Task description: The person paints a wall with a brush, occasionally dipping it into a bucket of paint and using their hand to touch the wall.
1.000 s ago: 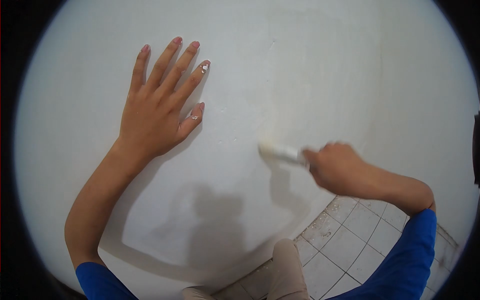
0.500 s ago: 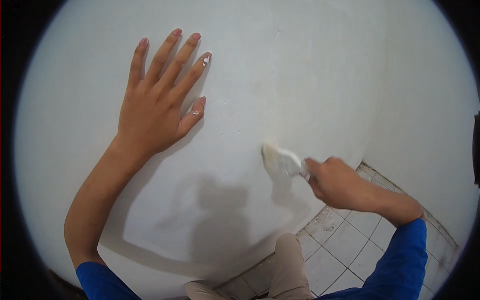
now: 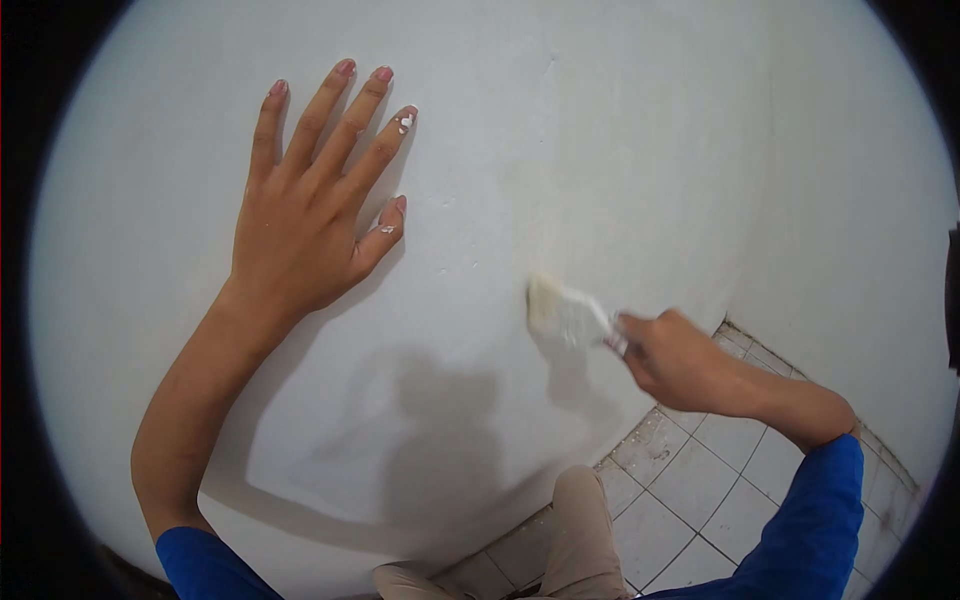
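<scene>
My left hand (image 3: pixel 305 210) lies flat against the white wall (image 3: pixel 600 150), fingers spread, with specks of white paint on the fingertips. My right hand (image 3: pixel 675 360) grips the handle of a paintbrush (image 3: pixel 565 312) whose white-coated bristles press on the wall at centre right. The brush points left and slightly upward from my fist. Both arms wear blue short sleeves.
A second white wall (image 3: pixel 860 260) meets the first in a corner at the right. Below lies a pale tiled floor (image 3: pixel 700 490) spattered with paint. My knee in beige trousers (image 3: pixel 580 540) shows at the bottom centre. Shadows of my arms fall on the wall.
The brush dipped lower on the wall, then came back up a little. My right hand slid slightly right and down. My left hand stayed pressed on the wall.
</scene>
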The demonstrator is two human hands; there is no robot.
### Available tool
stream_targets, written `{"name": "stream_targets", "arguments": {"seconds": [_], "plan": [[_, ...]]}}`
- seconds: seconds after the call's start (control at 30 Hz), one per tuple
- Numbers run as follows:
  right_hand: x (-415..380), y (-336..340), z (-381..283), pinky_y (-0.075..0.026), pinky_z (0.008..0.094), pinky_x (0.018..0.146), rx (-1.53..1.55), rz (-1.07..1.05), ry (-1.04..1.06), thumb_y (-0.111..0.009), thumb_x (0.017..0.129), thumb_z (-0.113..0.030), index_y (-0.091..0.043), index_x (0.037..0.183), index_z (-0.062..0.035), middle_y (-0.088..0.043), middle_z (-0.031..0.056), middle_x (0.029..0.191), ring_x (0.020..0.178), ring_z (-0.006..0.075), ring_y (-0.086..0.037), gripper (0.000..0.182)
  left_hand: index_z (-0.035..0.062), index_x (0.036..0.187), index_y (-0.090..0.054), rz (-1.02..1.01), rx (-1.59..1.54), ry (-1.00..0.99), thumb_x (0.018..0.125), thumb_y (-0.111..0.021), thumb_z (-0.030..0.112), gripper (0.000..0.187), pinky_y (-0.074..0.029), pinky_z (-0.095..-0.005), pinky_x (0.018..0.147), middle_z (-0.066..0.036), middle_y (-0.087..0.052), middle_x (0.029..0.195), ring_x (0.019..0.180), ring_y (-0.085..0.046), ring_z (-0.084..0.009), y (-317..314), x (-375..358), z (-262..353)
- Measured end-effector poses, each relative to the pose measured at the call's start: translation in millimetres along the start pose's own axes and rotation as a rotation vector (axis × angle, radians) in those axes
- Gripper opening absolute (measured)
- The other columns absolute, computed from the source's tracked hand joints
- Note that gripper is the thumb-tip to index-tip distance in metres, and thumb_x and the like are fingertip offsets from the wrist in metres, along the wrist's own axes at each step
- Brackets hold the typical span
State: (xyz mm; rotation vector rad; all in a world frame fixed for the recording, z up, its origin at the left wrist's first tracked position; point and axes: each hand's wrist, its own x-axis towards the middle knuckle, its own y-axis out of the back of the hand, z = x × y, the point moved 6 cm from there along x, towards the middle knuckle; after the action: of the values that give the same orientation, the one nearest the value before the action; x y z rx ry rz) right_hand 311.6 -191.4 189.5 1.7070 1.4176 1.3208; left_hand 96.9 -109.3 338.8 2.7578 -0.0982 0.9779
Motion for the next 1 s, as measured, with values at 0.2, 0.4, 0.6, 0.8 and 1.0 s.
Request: {"name": "stream_targets", "arguments": {"seconds": [0.2, 0.4, 0.6, 0.8, 1.0], "plan": [[15.0, 96.8, -44.2, -0.045, 0.0502, 0.055, 0.093, 0.402, -0.023, -0.052, 0.088, -0.008, -0.05, 0.089, 0.0032, -0.055, 0.0219, 0.057, 0.054, 0.0431, -0.056, 0.011, 0.0193, 0.137, -0.046, 0.011, -0.003, 0.002, 0.087, -0.045, 0.037, 0.053, -0.008, -0.0508, 0.118, -0.004, -0.032, 0.151, 0.143, -0.022, -0.0233, -0.5, 0.6, 0.1], [20.8, 9.6, -13.9, -0.047, 0.0518, 0.058, -0.189, 0.106, 0.035, -0.051, 0.086, -0.008, -0.046, 0.097, 0.0057, -0.059, 0.0223, 0.066, 0.061, 0.042, -0.059, 0.018, 0.0179, 0.137, -0.046, 0.013, -0.02, 0.008, 0.086, -0.048, 0.035, 0.054, -0.008, -0.0511, 0.117, -0.005, -0.032, 0.151, 0.142, -0.022, -0.0238, 3.1, 0.3, 0.4], [1.4, 38.9, -15.0, -0.046, 0.05, 0.056, -0.182, 0.135, 0.034, -0.051, 0.086, -0.006, -0.051, 0.093, 0.0034, -0.057, 0.0222, 0.061, 0.06, 0.0423, -0.058, 0.012, 0.0172, 0.137, -0.047, 0.023, -0.023, 0.008, 0.086, -0.048, 0.034, 0.054, -0.008, -0.0517, 0.117, -0.005, -0.032, 0.151, 0.143, -0.022, -0.0247, 2.8, -0.8, 0.7], [26.4, 95.3, -33.2, -0.045, 0.0525, 0.057, -0.103, 0.485, 0.057, -0.052, 0.085, -0.008, -0.05, 0.094, 0.002, -0.057, 0.0235, 0.061, 0.061, 0.0459, -0.056, 0.013, 0.0148, 0.136, -0.047, 0.022, -0.041, 0.01, 0.085, -0.049, 0.034, 0.054, -0.008, -0.0523, 0.117, -0.006, -0.031, 0.151, 0.142, -0.022, -0.0252, 6.5, 0.6, 0.5], [14.6, 20.6, -13.7, -0.048, 0.0541, 0.063, -0.224, -0.035, -0.015, -0.05, 0.086, -0.011, -0.05, 0.105, 0.0038, -0.061, 0.0245, 0.07, 0.065, 0.045, -0.06, 0.024, 0.0132, 0.134, -0.048, 0.015, -0.073, 0.006, 0.083, -0.051, 0.032, 0.054, -0.008, -0.0542, 0.116, -0.008, -0.032, 0.151, 0.142, -0.022, -0.0273, 8.3, 1.7, 0.5]]}}
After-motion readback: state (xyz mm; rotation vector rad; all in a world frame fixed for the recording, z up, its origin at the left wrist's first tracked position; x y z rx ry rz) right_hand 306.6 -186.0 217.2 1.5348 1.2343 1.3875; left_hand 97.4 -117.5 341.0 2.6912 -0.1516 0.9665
